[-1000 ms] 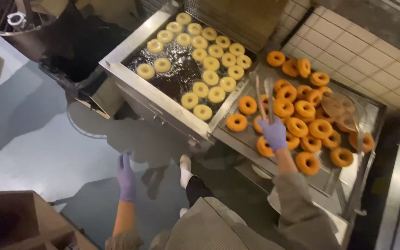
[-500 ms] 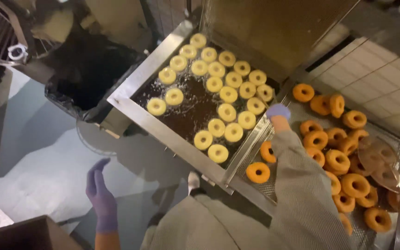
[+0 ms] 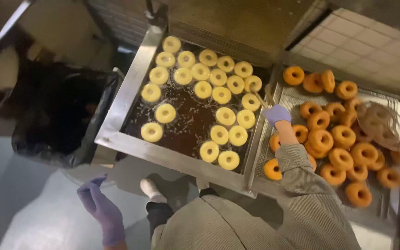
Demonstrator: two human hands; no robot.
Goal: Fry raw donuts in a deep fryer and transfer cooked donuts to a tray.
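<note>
Twenty-one pale doughnuts [image 3: 221,95] afloat in dark oil inside the steel fryer vat [image 3: 130,92]; roughly two dozen browned doughnuts [image 3: 343,136] heaped on the wire draining rack [image 3: 297,97] just beside it. Right hand [image 3: 277,114], purple-gloved, clenched around thin sticks [image 3: 258,98], tips reaching the nearest pale doughnut at the vat's right edge. Left hand [image 3: 100,208], also gloved, released with fingers spread, well apart over the grey floor [image 3: 38,217], holding nothing. Black-lined bin [image 3: 56,115] left of the vat.

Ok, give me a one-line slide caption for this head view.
Gloved right hand holds sticks over pale doughnuts in the fryer; browned doughnuts drain alongside; left hand hangs free.
</note>
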